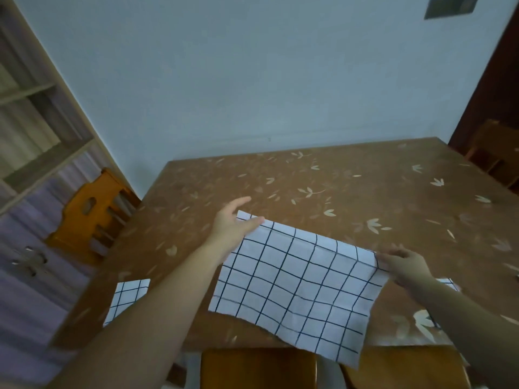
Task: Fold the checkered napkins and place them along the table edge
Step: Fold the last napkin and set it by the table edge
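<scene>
A white napkin with a dark grid (pixel 297 287) hangs spread between my hands over the near part of the table (pixel 351 186), its lower edge drooping past the table's front edge. My left hand (pixel 233 228) pinches the napkin's top left corner. At the top right corner, my right hand (pixel 404 265) grips the cloth. A second checkered napkin (pixel 126 299) lies folded at the table's near left edge, partly hidden by my left forearm. A bit of another checkered cloth (pixel 449 283) peeks out behind my right forearm.
The table wears a brown cloth with a leaf pattern. An orange wooden chair (pixel 92 217) stands at the left side, two more seats (pixel 258 369) sit under the near edge, and a dark chair (pixel 494 161) is at far right. A shelf unit (pixel 36 116) fills the left wall.
</scene>
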